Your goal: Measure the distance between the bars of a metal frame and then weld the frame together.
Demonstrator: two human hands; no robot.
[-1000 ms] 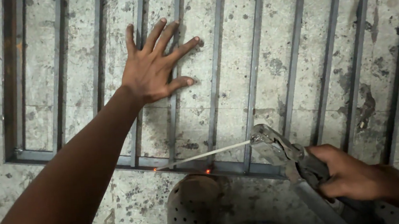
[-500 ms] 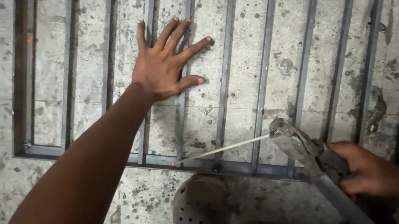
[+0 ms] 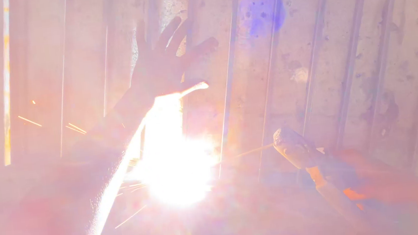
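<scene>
My left hand [image 3: 164,65] lies flat with fingers spread on the bars of a metal grille [image 3: 318,70] that rests on the concrete floor. My right hand [image 3: 375,172], dim in the glare at the lower right, grips a welding electrode holder [image 3: 300,152]. A thin welding rod [image 3: 246,152] runs left from the holder to a blinding white arc [image 3: 175,170] on the grille's lower frame bar. Sparks [image 3: 28,121] fly to the left. Glare washes out most of the view.
The grille's parallel vertical bars [image 3: 230,68] cover the stained concrete floor [image 3: 282,27]. Its left frame edge [image 3: 6,87] glows in the light. The lower part of the view is lost in the flare.
The welding arc has struck at the rod's tip, flooding the view with light and throwing sparks. Both hands stay roughly where they were.
</scene>
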